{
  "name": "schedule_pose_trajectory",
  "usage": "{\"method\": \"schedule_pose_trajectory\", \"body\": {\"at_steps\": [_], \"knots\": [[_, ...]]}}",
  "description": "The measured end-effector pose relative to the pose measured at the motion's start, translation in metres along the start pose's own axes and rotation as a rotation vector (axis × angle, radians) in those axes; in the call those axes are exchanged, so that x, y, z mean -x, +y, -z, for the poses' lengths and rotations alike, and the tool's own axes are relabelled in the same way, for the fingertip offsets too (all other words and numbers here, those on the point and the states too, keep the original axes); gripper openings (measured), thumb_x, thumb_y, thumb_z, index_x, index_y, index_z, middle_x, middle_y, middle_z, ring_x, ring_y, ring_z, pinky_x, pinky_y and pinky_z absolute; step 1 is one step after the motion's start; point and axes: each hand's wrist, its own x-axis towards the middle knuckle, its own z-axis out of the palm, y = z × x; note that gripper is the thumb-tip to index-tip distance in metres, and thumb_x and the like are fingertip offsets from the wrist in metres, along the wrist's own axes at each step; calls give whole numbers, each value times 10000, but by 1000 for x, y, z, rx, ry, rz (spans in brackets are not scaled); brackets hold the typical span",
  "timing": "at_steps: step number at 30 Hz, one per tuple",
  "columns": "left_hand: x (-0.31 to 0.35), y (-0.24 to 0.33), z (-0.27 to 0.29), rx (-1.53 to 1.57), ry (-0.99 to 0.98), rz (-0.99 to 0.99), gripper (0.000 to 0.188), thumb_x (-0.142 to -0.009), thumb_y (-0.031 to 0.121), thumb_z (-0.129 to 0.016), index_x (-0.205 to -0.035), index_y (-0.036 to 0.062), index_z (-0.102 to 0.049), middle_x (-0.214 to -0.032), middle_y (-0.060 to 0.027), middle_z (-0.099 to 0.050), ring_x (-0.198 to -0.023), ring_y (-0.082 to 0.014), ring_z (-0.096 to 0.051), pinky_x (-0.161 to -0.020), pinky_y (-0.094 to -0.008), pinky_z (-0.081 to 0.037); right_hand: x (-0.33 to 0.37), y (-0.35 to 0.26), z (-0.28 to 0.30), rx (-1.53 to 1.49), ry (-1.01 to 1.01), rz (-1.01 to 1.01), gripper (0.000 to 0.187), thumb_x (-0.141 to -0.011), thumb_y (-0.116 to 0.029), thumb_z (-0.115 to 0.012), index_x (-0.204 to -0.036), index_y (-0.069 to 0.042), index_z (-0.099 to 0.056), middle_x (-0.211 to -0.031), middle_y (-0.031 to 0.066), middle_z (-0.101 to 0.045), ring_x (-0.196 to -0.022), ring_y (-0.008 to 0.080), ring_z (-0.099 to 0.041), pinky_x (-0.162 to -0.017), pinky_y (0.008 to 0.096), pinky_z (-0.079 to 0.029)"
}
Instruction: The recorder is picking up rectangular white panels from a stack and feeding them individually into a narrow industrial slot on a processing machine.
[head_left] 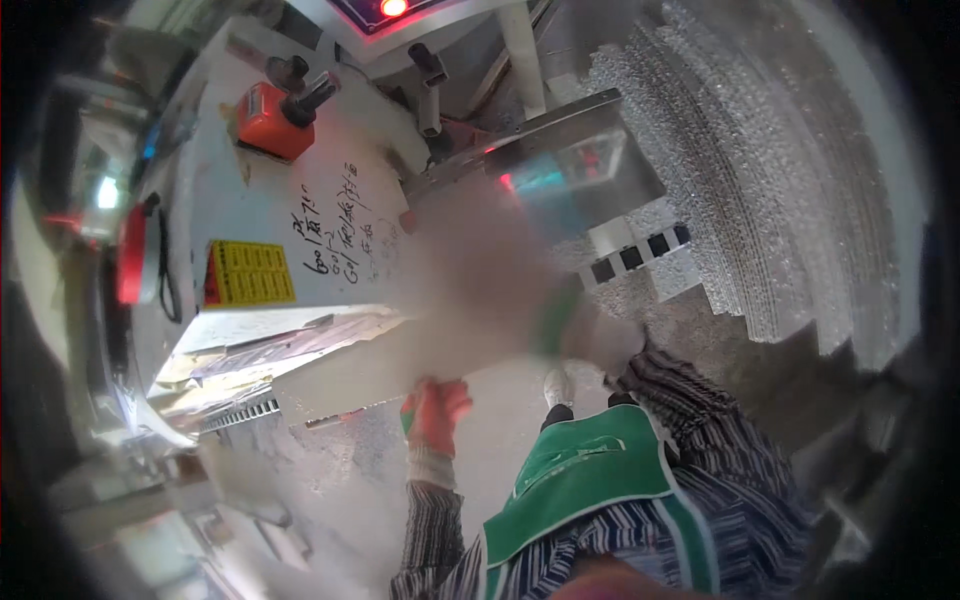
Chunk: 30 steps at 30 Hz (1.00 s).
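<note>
My left hand [436, 415], in an orange-red glove with a pale knit cuff, is closed on the lower edge of a flat grey-beige sheet [340, 382]. The sheet stretches left along the front of a white machine cabinet [350, 235]. My right hand [563, 318] reaches in from the right, a green band showing near its pale cuff. A hazy blur covers its fingers and the middle of the picture, so what it touches cannot be made out. Beyond it a shiny metal plate [635, 180] juts out from the machine.
An orange box with black knobs [268, 122] and a yellow label [248, 272] are on the cabinet. At the left is a red, round-ended fitting [130, 255]. Tall stacks of thin sheets [740, 180] stand at right. A red light [394, 7] glows above.
</note>
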Motion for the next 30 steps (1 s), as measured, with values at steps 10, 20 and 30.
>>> {"method": "schedule_pose_trajectory", "body": {"at_steps": [10,20,30], "knots": [[-12,19,38,18,73,-8,232,-1030,219,-610,-1170,38,-572,-971,-205,-692,-832,-329,-726,-631,-436,-642,-105,28,50,540,217,-88,384,-930,-263,-604,-1293,-142,-625,-1340,81,-623,-1130,263,-678,-892,457,-589],[-30,45,81,-25,101,-31,172,-1031,224,-619,-1100,70,-587,-860,-104,-655,-791,-271,-672,-610,-403,-562,81,40,20,148,658,-459,404,-996,-269,-559,-1382,-153,-587,-1380,95,-630,-1150,309,-685,-954,454,-567],[-94,56,218,-90,-203,326,413,-989,526,-593,-990,117,-646,-802,-14,-652,-699,-247,-619,-610,-391,-541,258,-5,-28,74,714,-539,461,-1016,-342,-546,-1442,-165,-525,-1442,143,-581,-1211,356,-638,-1017,455,-529]]}}
